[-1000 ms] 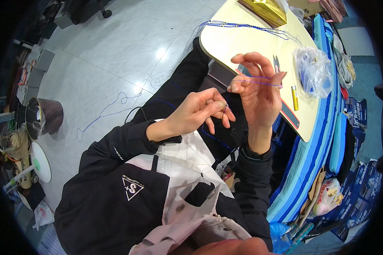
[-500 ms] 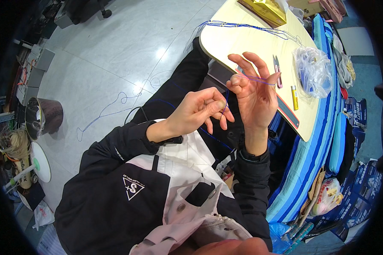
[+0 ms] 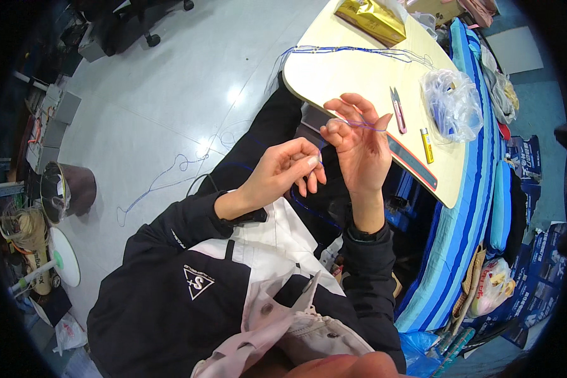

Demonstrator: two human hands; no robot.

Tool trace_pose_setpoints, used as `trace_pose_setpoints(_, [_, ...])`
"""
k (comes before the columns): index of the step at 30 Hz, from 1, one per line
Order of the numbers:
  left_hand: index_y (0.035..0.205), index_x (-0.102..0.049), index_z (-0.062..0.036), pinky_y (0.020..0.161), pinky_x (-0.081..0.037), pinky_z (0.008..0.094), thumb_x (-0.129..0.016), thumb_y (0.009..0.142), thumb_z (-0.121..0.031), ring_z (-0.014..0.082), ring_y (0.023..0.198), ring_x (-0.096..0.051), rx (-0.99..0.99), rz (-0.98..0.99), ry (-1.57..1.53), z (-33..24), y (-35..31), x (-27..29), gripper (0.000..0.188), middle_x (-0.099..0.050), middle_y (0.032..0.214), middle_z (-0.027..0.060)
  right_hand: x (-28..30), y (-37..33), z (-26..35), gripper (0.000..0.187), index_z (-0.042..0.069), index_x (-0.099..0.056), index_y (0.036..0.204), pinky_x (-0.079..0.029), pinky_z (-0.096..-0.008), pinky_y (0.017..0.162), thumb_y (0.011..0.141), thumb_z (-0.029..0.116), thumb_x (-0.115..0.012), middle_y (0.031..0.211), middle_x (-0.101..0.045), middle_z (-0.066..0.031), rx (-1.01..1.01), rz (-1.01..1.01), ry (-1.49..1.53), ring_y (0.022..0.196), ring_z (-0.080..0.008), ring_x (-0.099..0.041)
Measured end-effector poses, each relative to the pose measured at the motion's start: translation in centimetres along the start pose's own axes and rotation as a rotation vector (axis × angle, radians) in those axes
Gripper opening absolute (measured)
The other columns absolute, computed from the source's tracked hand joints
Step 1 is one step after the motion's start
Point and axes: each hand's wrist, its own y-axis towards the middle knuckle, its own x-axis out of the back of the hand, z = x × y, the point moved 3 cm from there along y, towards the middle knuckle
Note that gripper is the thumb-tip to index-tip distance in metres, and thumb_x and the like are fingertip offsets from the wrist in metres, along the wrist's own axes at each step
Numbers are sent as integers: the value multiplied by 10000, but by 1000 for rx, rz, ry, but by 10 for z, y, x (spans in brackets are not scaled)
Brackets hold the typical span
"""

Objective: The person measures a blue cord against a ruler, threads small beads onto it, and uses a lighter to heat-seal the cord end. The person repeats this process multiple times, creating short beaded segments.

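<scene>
A thin blue cord [image 3: 362,125] is stretched as a loop across my right hand [image 3: 363,151], between the thumb and the curled fingers. That hand is raised, palm toward me, its upper fingers bent and spread. To its left and slightly lower, my left hand [image 3: 285,167] pinches the cord between thumb and fingertips, close to the right hand's bent fingers. A short length of cord runs between the two hands. More cord hangs below them over my dark trousers, and a long loose stretch of thin cord [image 3: 164,183] trails on the floor at the left.
On the pale table [image 3: 321,75] lie bundled blue cords [image 3: 359,50], snips [image 3: 398,112], a yellow lighter [image 3: 427,145], a dark ruler [image 3: 412,160], a clear plastic bag [image 3: 452,104] and a gold box [image 3: 373,19]. A bin [image 3: 72,190] stands on the floor at left.
Both hands have shifted slightly left in the picture and the right hand sits a little lower. The left hand has closed more, its lower fingers drawn in. The cord loop stays on the right hand.
</scene>
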Motion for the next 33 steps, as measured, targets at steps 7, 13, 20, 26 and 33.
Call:
trace_pose_setpoints(7, [889,-529,4,816,-389,254,-481,881,-70,107,901,-470,-65,10,-111,7,7,9,89,-406,1083,55,-5,-13,15,592,-25,-480,1025,-427,-276,607,969,489,-191,779,-561,-144,57,61,16,632,-160,-506])
trace_pose_setpoints(13, [816,-470,7,640,-395,297,-488,822,-36,207,713,-482,-337,-3,645,2,7,2,48,-469,761,101,-9,-20,12,565,-34,-493,991,-453,-280,697,975,464,-226,844,-574,-151,146,-31,-179,722,-182,-548])
trace_pose_setpoints(20, [798,-458,7,571,-382,289,-464,838,-55,180,601,-442,-144,-7,526,13,7,4,74,-451,656,85,-8,-32,44,519,3,-513,1036,-432,-323,791,969,461,-277,915,-557,-148,493,-261,37,778,-189,-504])
trace_pose_setpoints(26, [810,-455,9,531,-316,223,-461,852,-44,63,607,-351,-103,-104,411,19,19,12,68,-383,659,1,-40,-68,48,483,74,-524,751,-312,-265,498,985,415,-275,586,-450,-30,740,-66,-210,484,-145,-363])
trace_pose_setpoints(33, [793,-515,8,502,-307,197,-490,841,-36,19,569,-366,-131,-242,481,27,18,34,69,-455,626,-28,-81,-100,-7,471,62,-424,581,-294,-332,415,958,342,-383,547,-398,-57,584,379,-824,446,-224,-394])
